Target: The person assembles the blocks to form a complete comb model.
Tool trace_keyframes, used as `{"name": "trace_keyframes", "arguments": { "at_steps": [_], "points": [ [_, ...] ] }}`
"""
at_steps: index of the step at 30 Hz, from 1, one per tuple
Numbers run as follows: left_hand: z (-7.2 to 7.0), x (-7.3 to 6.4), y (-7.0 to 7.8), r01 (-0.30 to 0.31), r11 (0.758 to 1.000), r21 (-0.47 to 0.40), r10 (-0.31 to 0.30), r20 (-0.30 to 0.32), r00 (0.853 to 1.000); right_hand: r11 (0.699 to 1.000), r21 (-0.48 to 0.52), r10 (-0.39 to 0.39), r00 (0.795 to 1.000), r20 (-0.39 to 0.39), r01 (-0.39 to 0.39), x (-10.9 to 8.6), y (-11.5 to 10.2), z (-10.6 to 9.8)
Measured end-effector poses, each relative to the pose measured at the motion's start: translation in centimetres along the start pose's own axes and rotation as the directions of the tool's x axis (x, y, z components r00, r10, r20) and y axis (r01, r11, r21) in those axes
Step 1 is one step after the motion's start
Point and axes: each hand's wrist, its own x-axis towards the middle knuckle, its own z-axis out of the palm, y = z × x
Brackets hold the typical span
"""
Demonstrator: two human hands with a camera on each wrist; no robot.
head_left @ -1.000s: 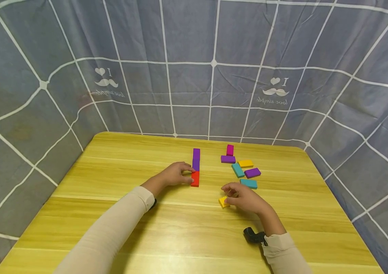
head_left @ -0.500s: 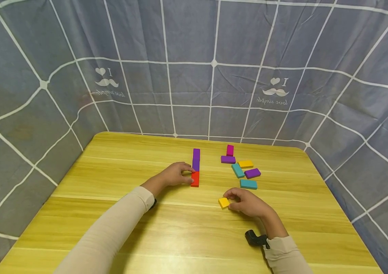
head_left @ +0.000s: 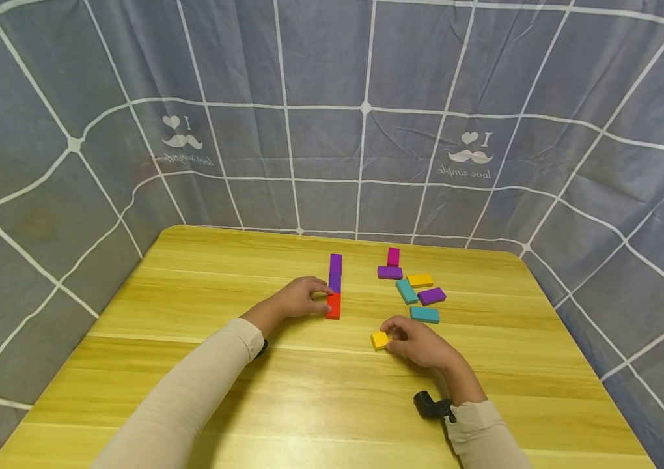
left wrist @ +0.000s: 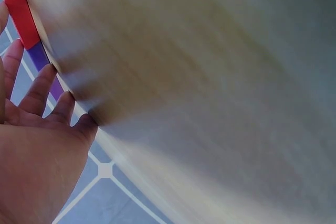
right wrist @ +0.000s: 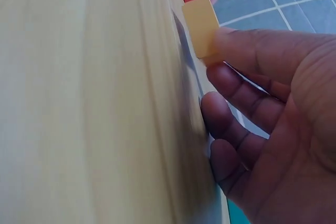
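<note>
Two purple blocks (head_left: pixel 335 273) and a red block (head_left: pixel 334 306) lie end to end in a straight row on the table (head_left: pixel 308 391). My left hand (head_left: pixel 299 298) rests beside the row, thumb and index fingertip touching the left side of the red block. In the left wrist view its other fingers are spread, tips down on the wood. Between thumb and fingertips my right hand (head_left: pixel 422 342) pinches a yellow block (head_left: pixel 379 340), to the right and in front of the red one. The right wrist view shows this yellow block (right wrist: pixel 200 27) tilted, with the table just beneath it.
Right of the row lie loose blocks: a magenta one (head_left: pixel 393 256), two purple, another yellow block (head_left: pixel 420 280) and two teal, one (head_left: pixel 424 314) just beyond my right hand. A grey curtain (head_left: pixel 332 143) with white lines surrounds the back and sides.
My right hand shifts slightly up and left with the yellow block, after its fingers adjusted their hold on it. The left hand and the row stay in place.
</note>
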Motion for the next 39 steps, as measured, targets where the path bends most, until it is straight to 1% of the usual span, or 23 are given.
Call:
{"name": "trace_keyframes", "arguments": {
  "at_steps": [10, 17, 25, 30, 32, 39],
  "points": [
    [0.1, 0.1, 0.1, 0.006, 1.000, -0.016, -0.006, 0.011, 1.000, 0.998, 0.053, 0.030, 0.998, -0.055, -0.027, 1.9, -0.7, 1.2],
    [0.2, 0.2, -0.1, 0.016, 1.000, -0.012, -0.015, 0.009, 1.000, 0.997, 0.073, 0.009, 0.998, -0.060, -0.005, 3.2, -1.7, 2.3],
    [0.0, 0.2, 0.1, -0.018, 1.000, -0.011, 0.018, -0.002, 1.000, 0.997, 0.079, 0.022, 0.996, -0.085, -0.015, 4.8, -3.5, 3.7],
    [0.0, 0.1, 0.1, -0.021, 1.000, -0.008, 0.021, -0.006, 1.000, 0.997, 0.079, 0.004, 0.997, -0.082, 0.002, 5.7, -4.3, 4.8],
    [0.0, 0.1, 0.1, -0.023, 1.000, -0.001, 0.023, -0.008, 1.000, 0.997, 0.078, 0.004, 0.997, -0.082, 0.002, 5.9, -4.6, 5.2],
    [-0.2, 0.0, 0.0, -0.026, 1.000, 0.006, 0.026, -0.010, 1.000, 0.999, 0.049, 0.014, 0.992, -0.123, -0.008, 6.3, -5.0, 6.1]
  ]
}}
